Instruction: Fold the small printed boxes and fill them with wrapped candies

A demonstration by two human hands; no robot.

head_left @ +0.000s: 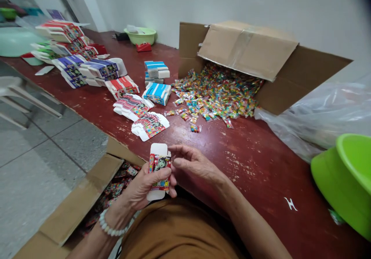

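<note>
My left hand (149, 181) is wrapped round a small red printed candy box (160, 162), holding it upright in front of my body. White flaps stick out at the box's top and bottom. Close against the box's right edge is my right hand (194, 164), its fingers partly stretched and apart; whether its fingertips touch the box I cannot tell. Just beyond, fanned flat boxes (150, 125) lie on the dark red table (214, 162). Small wrapped candies (220, 92) spill from a tipped cardboard carton (249, 50) farther back.
An open carton (84, 197) of packed boxes stands below the table's left edge. Stacked bundles of purple boxes (100, 69) and blue boxes (157, 92) lie at the back left. A green basin (333, 178) and plastic sheeting (327, 108) are on the right.
</note>
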